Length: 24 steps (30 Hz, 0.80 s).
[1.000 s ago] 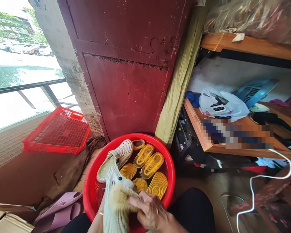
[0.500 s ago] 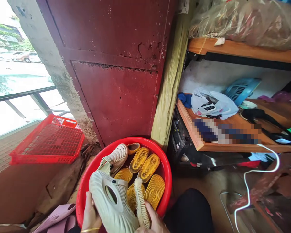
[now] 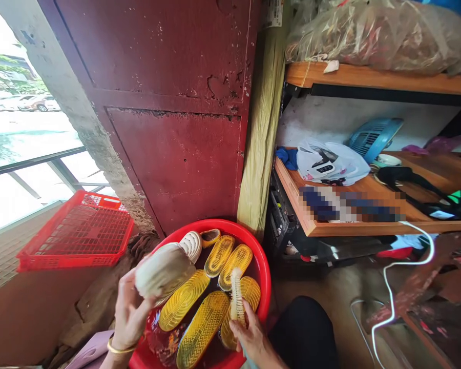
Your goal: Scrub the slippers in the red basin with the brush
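My left hand (image 3: 132, 305), with a gold bangle at the wrist, grips a whitish clog-type shoe (image 3: 164, 271), blurred by motion, above the left side of the red basin (image 3: 266, 279). In my right hand (image 3: 253, 333) is a scrub brush (image 3: 236, 297) with pale bristles, held over the basin's right side and apart from the shoe. Several yellow-soled shoes lie sole up in the basin's water, among them a long yellow sole (image 3: 203, 330) at the front. Behind the held shoe shows another white shoe (image 3: 191, 246).
A red plastic crate (image 3: 77, 230) stands at the left. Behind the basin is a dark red metal door (image 3: 172, 159). Right of it, a wooden shelf (image 3: 369, 229) carries a white plastic bag (image 3: 332, 164) and a blue fan (image 3: 374, 138). A white cable (image 3: 386, 287) hangs down from it.
The white shoe has risen and turned in my left hand, away from the brush. My right hand with the brush has shifted slightly right and up. More yellow soles are uncovered.
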{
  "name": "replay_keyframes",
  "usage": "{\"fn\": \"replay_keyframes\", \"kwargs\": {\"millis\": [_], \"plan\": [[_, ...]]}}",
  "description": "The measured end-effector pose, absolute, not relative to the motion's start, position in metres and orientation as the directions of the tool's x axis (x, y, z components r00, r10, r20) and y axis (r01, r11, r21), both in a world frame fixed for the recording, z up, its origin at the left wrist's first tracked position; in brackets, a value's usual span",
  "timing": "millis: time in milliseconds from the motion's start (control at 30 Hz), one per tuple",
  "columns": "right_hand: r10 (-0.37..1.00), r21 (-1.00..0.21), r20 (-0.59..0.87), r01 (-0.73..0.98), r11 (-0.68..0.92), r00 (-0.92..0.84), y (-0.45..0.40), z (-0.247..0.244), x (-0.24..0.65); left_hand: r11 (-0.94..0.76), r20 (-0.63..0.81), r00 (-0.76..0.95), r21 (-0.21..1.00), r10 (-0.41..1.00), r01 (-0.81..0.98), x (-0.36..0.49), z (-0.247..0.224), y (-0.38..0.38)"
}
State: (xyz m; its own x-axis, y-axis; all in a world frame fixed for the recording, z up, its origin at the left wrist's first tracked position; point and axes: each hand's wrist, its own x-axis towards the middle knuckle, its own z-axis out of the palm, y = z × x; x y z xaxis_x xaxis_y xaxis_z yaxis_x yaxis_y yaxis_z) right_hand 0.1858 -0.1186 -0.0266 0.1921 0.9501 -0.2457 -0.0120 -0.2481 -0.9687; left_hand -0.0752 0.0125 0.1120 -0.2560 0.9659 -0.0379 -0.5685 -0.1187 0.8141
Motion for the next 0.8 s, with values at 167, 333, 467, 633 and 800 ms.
{"fn": "replay_keyframes", "kwargs": {"millis": [167, 333, 467, 633, 800], "plan": [[0.938, -0.956, -0.292, -0.05, -0.288, 0.189, -0.122, -0.038, 0.193, -0.028, 0.029, 0.002, 0.994, 1.0, -0.105, -0.084, 0.083, -0.017], [0.923, -0.943, -0.33, -0.031, -0.331, 0.2, -0.118, -0.037, 0.189, -0.509, 0.396, 0.326, 0.739, 0.858, 0.441, -0.107, 0.016, -0.034], [0.908, -0.932, -0.361, -0.082, -0.352, 0.21, -0.117, -0.039, 0.189, -0.753, 0.584, 0.609, 0.006, 0.536, 0.658, -0.119, -0.018, -0.04], [0.893, -0.918, -0.392, -0.15, -0.367, 0.221, -0.118, -0.037, 0.194, -0.653, 0.484, 0.67, -0.236, 0.563, 0.719, -0.128, -0.038, -0.039], [0.891, -0.914, -0.4, -0.166, -0.371, 0.216, -0.12, -0.035, 0.192, -0.531, 0.389, 0.556, -0.18, 0.735, 0.828, -0.123, -0.039, -0.037]]}}
